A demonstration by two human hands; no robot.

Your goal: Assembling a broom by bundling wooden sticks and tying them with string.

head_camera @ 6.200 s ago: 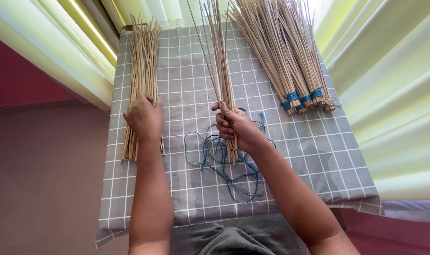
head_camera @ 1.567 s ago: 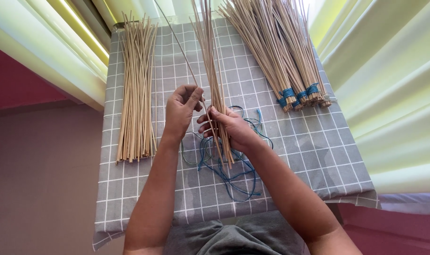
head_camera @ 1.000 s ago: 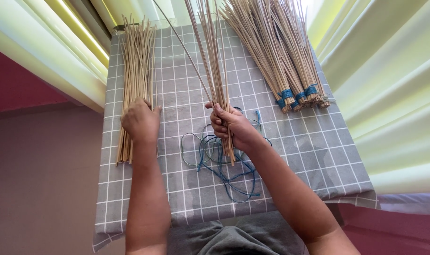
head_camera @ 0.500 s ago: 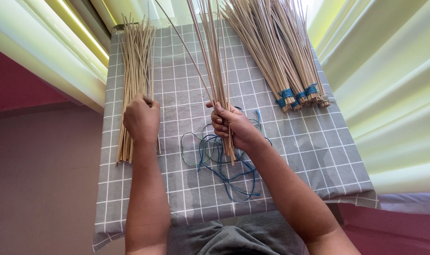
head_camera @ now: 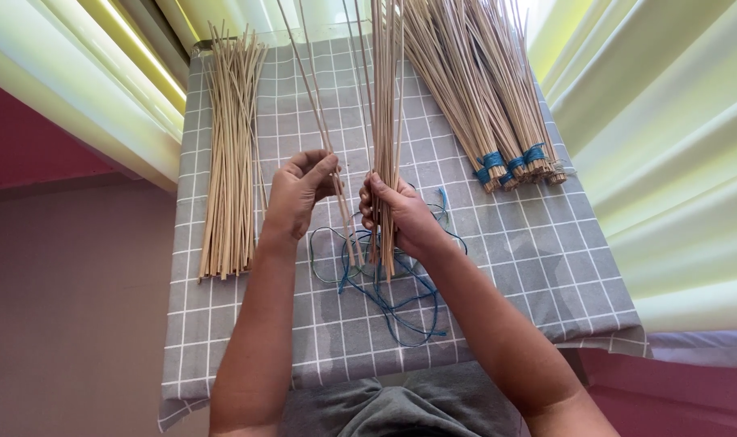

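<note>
My right hand (head_camera: 401, 214) grips a bunch of thin tan sticks (head_camera: 387, 97), held upright over the middle of the table. My left hand (head_camera: 297, 194) pinches a few loose sticks (head_camera: 320, 121) and holds them just left of that bunch. Under both hands lies a tangle of blue string (head_camera: 393, 295). A loose pile of the same sticks (head_camera: 231, 146) lies flat along the table's left side.
The small table wears a grey cloth with a white grid (head_camera: 530, 267). Several stick bundles tied with blue string (head_camera: 502, 158) lie fanned at the back right. Pale green curtains (head_camera: 676, 137) hang on both sides. My grey-clothed lap (head_camera: 385, 409) is at the front edge.
My left hand has left the loose pile on the left and come in beside my right hand, bringing a few sticks with it. The right hand has kept its bunch still.
</note>
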